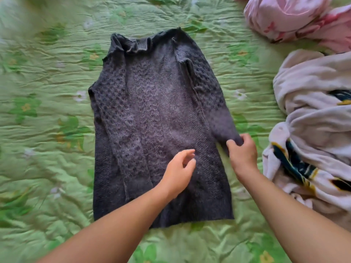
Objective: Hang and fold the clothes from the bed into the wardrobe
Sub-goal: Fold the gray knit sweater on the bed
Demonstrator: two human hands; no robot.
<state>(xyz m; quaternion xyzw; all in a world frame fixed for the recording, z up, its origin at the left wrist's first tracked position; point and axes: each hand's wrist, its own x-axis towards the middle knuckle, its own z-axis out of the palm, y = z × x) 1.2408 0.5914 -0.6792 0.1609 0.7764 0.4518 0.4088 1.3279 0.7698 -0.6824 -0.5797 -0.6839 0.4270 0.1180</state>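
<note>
The sweater [157,120] lies flat on the bedspread [47,111], collar at twelve, hem at six. My right hand [242,150] pinches its sleeve cuff [230,135] at four o'clock. My left hand [179,168] hovers loose and empty over the body. I'd fold toward nine.

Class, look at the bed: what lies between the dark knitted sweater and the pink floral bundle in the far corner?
Only bare green quilt lies there. The head view shows the sweater and the pink bundle well apart.
</note>
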